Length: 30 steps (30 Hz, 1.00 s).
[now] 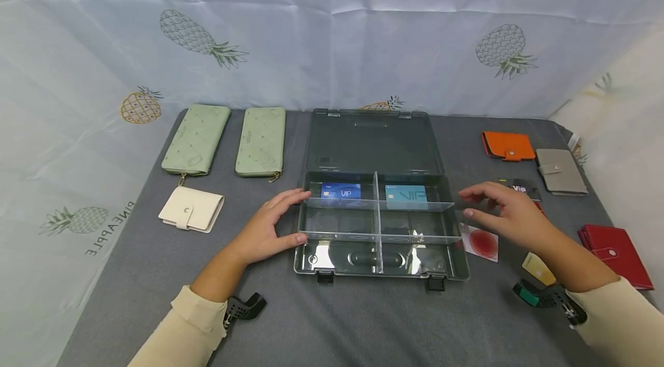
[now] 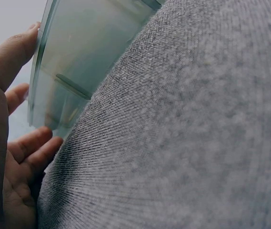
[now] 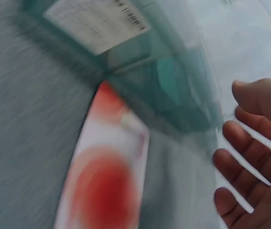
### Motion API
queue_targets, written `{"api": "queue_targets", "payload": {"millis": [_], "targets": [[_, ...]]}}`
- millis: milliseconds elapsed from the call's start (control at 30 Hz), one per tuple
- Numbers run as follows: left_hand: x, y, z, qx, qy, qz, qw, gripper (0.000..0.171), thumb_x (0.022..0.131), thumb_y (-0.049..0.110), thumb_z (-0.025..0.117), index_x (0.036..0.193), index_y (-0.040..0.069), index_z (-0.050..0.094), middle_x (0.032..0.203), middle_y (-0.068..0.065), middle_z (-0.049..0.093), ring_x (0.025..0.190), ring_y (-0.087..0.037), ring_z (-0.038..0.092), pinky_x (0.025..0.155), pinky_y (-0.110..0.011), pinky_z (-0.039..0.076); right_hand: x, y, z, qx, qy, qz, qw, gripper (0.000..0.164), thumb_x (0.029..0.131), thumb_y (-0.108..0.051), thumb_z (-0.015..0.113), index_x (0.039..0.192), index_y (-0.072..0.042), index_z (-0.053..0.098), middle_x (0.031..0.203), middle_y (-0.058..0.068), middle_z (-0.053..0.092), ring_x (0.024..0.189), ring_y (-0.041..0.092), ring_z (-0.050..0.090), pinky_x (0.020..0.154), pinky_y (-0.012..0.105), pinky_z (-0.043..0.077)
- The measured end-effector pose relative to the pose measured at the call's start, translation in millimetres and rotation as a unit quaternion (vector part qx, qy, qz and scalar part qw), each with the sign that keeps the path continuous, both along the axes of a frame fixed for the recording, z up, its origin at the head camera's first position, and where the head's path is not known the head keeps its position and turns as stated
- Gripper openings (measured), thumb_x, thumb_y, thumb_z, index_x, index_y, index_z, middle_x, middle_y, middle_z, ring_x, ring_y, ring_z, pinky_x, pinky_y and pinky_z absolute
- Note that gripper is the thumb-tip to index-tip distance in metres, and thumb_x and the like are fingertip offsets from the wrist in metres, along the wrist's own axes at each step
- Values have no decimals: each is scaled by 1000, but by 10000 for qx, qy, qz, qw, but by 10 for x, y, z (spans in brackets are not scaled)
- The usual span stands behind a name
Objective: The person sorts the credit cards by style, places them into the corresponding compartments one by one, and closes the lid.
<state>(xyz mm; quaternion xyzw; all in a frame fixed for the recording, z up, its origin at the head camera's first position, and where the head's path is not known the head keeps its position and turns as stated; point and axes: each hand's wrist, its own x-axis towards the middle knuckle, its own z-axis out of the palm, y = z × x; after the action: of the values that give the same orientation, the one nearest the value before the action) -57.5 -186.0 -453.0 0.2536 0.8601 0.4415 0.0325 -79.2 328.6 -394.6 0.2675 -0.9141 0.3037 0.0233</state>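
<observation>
A see-through grey divided box [image 1: 339, 220] lies with its lid [image 1: 373, 142] folded back. Its back compartments hold a dark blue VIP card [image 1: 340, 191] on the left and a light blue VIP card [image 1: 406, 196] on the right. My left hand [image 1: 267, 229] is at the box's left side, thumb and fingers spread along the wall. Off the right side, my right hand [image 1: 505, 211] hovers with loosely bent fingers and nothing in them. Below it, a white card with a red circle [image 1: 483, 243] lies beside the box, also visible in the right wrist view.
Two green wallets [image 1: 197, 139] and a cream wallet [image 1: 191, 209] lie left. On the right are an orange wallet [image 1: 508, 146], a grey wallet [image 1: 561, 171], a red wallet [image 1: 617, 254], a black VIP card [image 1: 521, 187] and a yellow card [image 1: 538, 268]. A pineapple-print curtain [image 1: 332, 56] hangs behind.
</observation>
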Motion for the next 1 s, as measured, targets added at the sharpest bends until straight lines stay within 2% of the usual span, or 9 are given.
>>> {"api": "queue_targets", "payload": {"millis": [100, 200, 300, 467, 667, 767, 900, 1000], "targets": [[4, 0, 8, 19, 2, -7, 10000, 81, 92, 56, 80, 160, 25, 50, 165, -10, 44, 151, -35, 42, 116, -70, 33, 125, 136, -58, 88, -285, -121, 9995, 41, 89, -4, 85, 127, -15, 73, 114, -2, 72, 96, 6, 59, 73, 19, 45], [5, 0, 8, 20, -15, 7, 10000, 81, 91, 55, 80, 160, 25, 50, 165, -9, 44, 151, -34, 41, 116, -69, 33, 232, 242, -122, 281, -472, -213, 9983, 43, 89, -9, 88, 128, -15, 72, 119, -3, 72, 100, 4, 60, 76, 17, 46], [4, 1, 4, -17, -9, 27, 10000, 81, 91, 56, 80, 160, 26, 50, 166, -9, 44, 152, -34, 41, 116, -69, 33, 298, 312, -178, 631, -460, -196, 9968, 51, 83, -15, 94, 129, -13, 71, 120, -2, 71, 102, 6, 60, 82, 19, 51], [2, 5, 6, -38, 1, 28, 10000, 81, 91, 56, 80, 160, 27, 50, 166, -9, 44, 152, -34, 41, 116, -69, 33, 334, 339, -255, 1153, -326, -125, 9927, 62, 73, -26, 102, 125, -10, 72, 114, -1, 68, 97, 11, 58, 78, 30, 56], [5, 7, 11, -13, -26, 27, 10000, 81, 92, 56, 80, 160, 26, 50, 166, -8, 43, 152, -34, 41, 116, -69, 33, 318, 279, -248, 1201, -553, -219, 9910, 57, 71, -20, 103, 116, -8, 70, 110, 1, 66, 95, 14, 58, 78, 30, 57], [4, 11, 8, -10, -40, 28, 10000, 81, 92, 57, 79, 161, 26, 50, 166, -8, 43, 152, -34, 41, 116, -69, 33, 297, 253, -210, 1180, -959, -311, 9879, 56, 72, -17, 101, 115, -7, 66, 111, 4, 68, 94, 17, 61, 79, 31, 58], [5, 10, 11, -12, -48, 35, 10000, 81, 92, 60, 78, 160, 25, 50, 166, -9, 43, 152, -35, 41, 116, -70, 32, 282, 232, -136, 1206, -1526, -498, 9796, 53, 81, -15, 95, 120, -6, 61, 115, 11, 71, 101, 30, 69, 85, 47, 61], [7, 1, 9, -14, -79, 46, 10000, 81, 92, 57, 79, 161, 26, 50, 167, -8, 42, 152, -35, 40, 116, -70, 32, 273, 264, -72, 1204, -1736, -518, 9760, 46, 89, -14, 89, 123, -8, 58, 117, 12, 73, 103, 31, 70, 84, 43, 61]]}}
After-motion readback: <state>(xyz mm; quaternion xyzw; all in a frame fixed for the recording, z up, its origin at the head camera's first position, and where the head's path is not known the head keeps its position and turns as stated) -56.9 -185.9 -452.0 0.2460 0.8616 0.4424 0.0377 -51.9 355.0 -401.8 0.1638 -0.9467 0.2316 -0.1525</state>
